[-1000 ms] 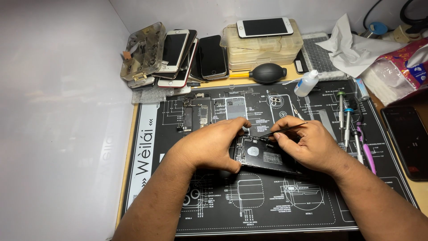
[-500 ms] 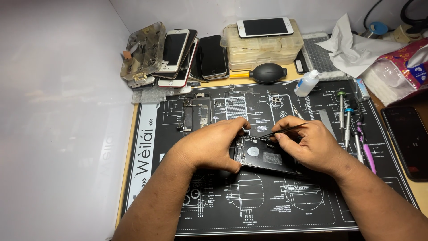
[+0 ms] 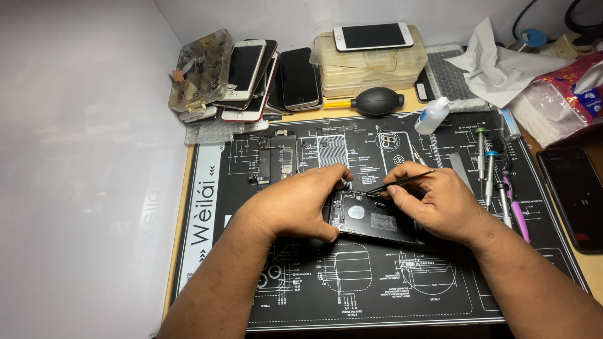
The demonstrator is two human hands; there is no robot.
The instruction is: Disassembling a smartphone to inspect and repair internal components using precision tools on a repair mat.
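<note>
Both hands are down on the black repair mat (image 3: 207, 207). The left hand (image 3: 295, 204) clamps the left edge of the opened phone (image 3: 370, 220), thumb under, fingers curled over the top. The right hand (image 3: 436, 201) pinches black tweezers (image 3: 402, 182), tips touching the phone's upper edge. Beside it to the right lie screwdrivers (image 3: 487, 169). Further back sit a small white bottle (image 3: 432, 116), a black air blower (image 3: 375, 100), and a heap of phones (image 3: 264, 75).
</note>
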